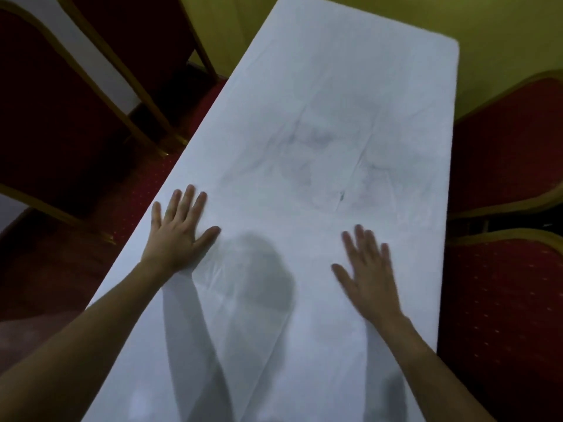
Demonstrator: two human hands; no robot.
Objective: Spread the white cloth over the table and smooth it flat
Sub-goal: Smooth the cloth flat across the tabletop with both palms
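The white cloth covers the whole long table, hanging over its edges. Faint creases and grey smudges show around its middle. My left hand lies flat on the cloth near the table's left edge, fingers spread, holding nothing. My right hand lies flat on the cloth toward the right side, fingers apart and slightly blurred. Shadows of my head and arms fall on the cloth between the hands.
Red padded chairs with gold frames stand close on both sides: two at the left and two at the right. Red patterned carpet shows beside the table. A yellow wall lies beyond the far end.
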